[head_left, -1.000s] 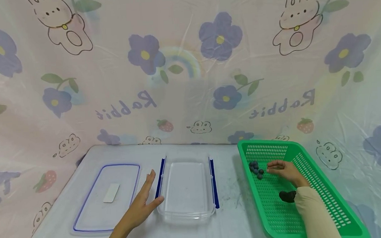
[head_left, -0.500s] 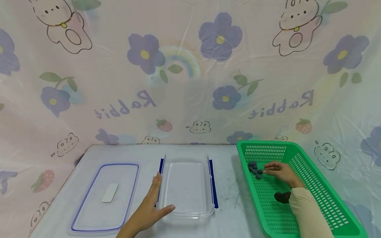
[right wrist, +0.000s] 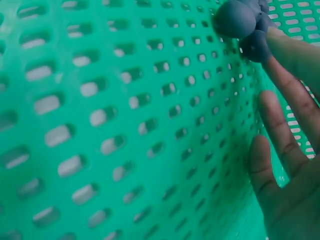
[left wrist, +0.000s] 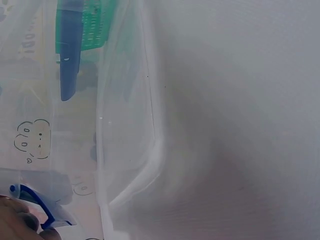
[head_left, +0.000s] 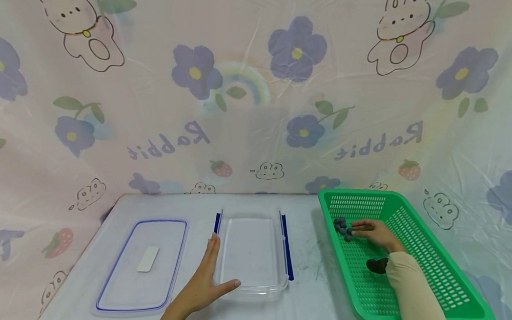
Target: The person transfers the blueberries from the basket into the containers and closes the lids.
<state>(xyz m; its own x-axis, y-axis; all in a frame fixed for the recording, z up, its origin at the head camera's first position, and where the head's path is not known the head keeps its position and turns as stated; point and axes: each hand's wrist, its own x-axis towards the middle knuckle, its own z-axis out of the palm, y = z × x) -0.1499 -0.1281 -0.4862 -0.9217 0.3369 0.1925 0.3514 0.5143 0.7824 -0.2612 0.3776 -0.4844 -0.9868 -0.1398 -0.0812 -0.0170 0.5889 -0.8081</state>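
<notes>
My left hand (head_left: 199,281) spreads its straight fingers along the left side of the clear plastic container (head_left: 250,248), thumb over the front left corner. In the left wrist view, its fingertips (left wrist: 20,222) lie by a blue-edged side latch (left wrist: 40,202). Inside the green basket (head_left: 370,295), my right hand (head_left: 381,235) reaches left to a small cluster of blueberries (head_left: 340,224). The right wrist view has thumb and index fingertips touching one blueberry (right wrist: 255,47); the other fingers extend loosely. A firm pinch cannot be made out.
A clear lid with a blue seal (head_left: 120,281) lies left of the container, a white label (head_left: 148,259) on it. Another blue latch (head_left: 287,246) stands along the container's right side. A patterned curtain (head_left: 252,106) hangs behind the white table (head_left: 310,303).
My right hand has moved left inside the basket, up to the blueberries. The left hand has shifted right, against the container's left side. Container, lid and basket stay put.
</notes>
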